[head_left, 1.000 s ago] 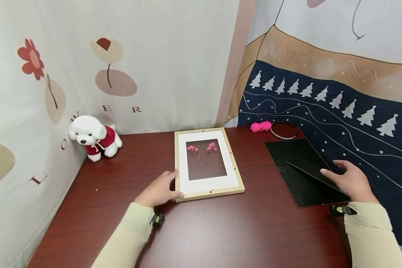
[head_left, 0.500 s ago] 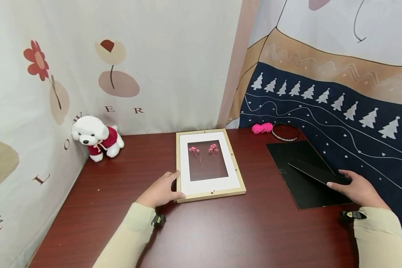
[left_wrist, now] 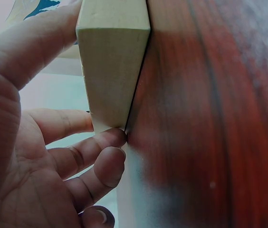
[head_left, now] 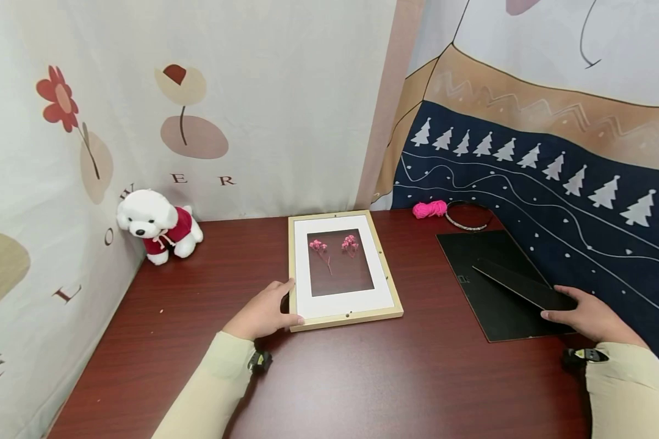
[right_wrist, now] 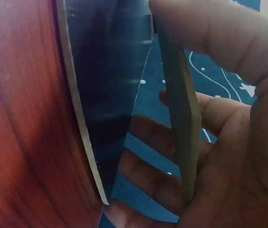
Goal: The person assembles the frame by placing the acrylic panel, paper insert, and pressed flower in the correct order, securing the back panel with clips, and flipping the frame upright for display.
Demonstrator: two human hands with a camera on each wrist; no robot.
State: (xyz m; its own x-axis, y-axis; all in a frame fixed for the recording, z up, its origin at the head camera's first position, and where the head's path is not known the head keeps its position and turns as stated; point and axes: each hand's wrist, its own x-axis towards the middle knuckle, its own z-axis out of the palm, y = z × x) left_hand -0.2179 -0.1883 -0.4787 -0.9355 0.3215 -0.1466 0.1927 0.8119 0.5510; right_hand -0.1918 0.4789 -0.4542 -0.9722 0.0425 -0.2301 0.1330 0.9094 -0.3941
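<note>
A light wooden picture frame (head_left: 387, 314) lies on the table with a white mat and pink dried flowers (head_left: 349, 244) in its dark window. My left hand (head_left: 262, 312) holds its near left corner, with thumb and fingers at the edges; the frame's pale edge (left_wrist: 110, 66) fills the top of the left wrist view. To the right, a black backing board (head_left: 480, 305) lies flat, its stand leg (head_left: 518, 286) tilted up. Between thumb and fingers, my right hand (head_left: 595, 314) holds the leg's near end; other fingers are by the board's edge (right_wrist: 84, 137) in the right wrist view.
A white plush dog (head_left: 159, 225) in a red top sits at the back left. Pink yarn (head_left: 429, 210) and a thin hoop (head_left: 467, 227) lie behind the backing board. Printed cloth hangs along the back and right of the table (head_left: 362, 378).
My right hand has shifted right and nearer along the stand leg, now holding its near end. The left hand stays at the frame's corner; the view has shifted slightly.
</note>
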